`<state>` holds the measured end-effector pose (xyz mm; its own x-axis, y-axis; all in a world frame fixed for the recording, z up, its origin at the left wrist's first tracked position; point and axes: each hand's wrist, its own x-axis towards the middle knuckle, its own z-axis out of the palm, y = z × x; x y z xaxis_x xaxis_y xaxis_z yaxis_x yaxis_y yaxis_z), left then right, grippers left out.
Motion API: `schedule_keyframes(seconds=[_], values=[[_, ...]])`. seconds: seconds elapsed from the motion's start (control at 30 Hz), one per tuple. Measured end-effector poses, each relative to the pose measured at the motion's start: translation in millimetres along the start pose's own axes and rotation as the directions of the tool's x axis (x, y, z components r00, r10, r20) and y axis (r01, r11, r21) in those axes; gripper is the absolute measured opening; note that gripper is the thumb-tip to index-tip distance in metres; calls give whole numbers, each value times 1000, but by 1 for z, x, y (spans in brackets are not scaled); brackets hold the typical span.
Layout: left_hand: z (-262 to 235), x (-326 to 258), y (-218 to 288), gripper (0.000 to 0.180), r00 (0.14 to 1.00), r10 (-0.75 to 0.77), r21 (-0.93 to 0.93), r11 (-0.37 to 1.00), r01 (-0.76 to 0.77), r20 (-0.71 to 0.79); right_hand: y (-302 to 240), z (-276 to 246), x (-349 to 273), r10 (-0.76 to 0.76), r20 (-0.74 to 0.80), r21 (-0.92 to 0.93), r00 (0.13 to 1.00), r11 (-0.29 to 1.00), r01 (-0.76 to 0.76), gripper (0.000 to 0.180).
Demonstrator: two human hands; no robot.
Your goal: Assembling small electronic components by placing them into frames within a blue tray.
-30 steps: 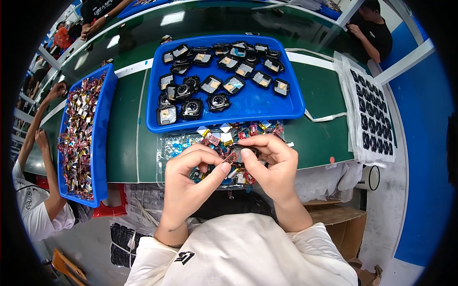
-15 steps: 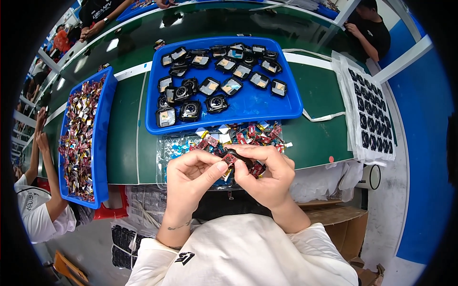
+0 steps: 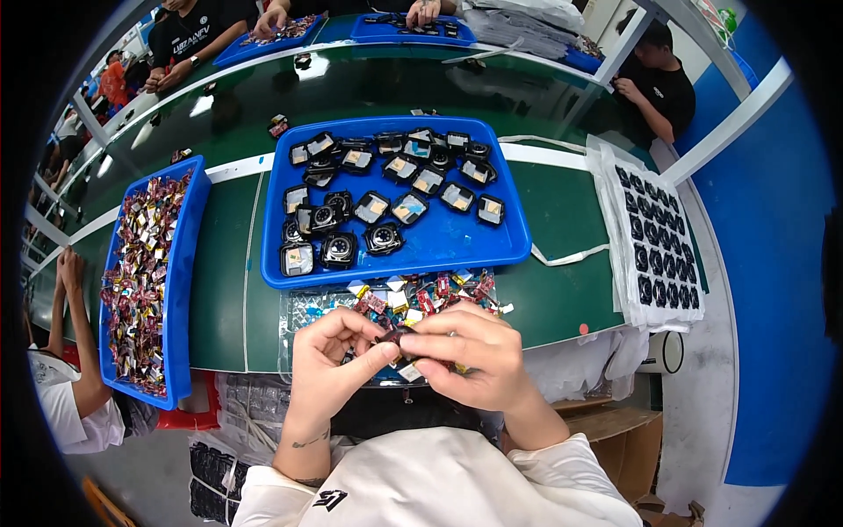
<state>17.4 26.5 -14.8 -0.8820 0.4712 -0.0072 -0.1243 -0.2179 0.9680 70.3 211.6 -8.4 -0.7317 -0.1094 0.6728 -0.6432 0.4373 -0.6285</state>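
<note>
Between my hands is a small black watch case (image 3: 393, 337), tilted and largely covered by fingers. My left hand (image 3: 334, 360) is closed, pinching the case's left side between thumb and fingers. My right hand (image 3: 474, 356) is closed on its right side, with fingertips laid over the top. Just below the case, by the right fingertips, a small white block (image 3: 409, 372) shows; whether it is attached to the case I cannot tell. Beneath and beyond the hands lies a clear plastic tray (image 3: 297, 309) of loose red circuit boards (image 3: 427, 300) with white and yellow parts.
Beyond it stands a blue tray (image 3: 474, 255) with several black watch cases (image 3: 338, 249). A long blue bin (image 3: 180, 351) full of small circuit boards is at left. On the right, a white tray (image 3: 606, 220) holds rows of black pieces. Co-workers sit across and at left.
The view has tilted, so the table sits lower in the picture. The red board at my fingertips no longer shows plainly; my right fingers now cover the case, with a white block below.
</note>
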Motion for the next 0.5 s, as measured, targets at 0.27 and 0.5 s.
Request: schedule_keyframes(seconds=[0.27, 0.5], values=[[-12, 2, 10, 29, 994, 104, -57, 993, -105, -22, 18, -44, 32, 102, 108, -28, 989, 995, -100, 12], [-52, 4, 6, 14, 797, 367, 155, 929, -335, -479, 172, -140, 87, 332, -373, -326, 866, 827, -458, 35]])
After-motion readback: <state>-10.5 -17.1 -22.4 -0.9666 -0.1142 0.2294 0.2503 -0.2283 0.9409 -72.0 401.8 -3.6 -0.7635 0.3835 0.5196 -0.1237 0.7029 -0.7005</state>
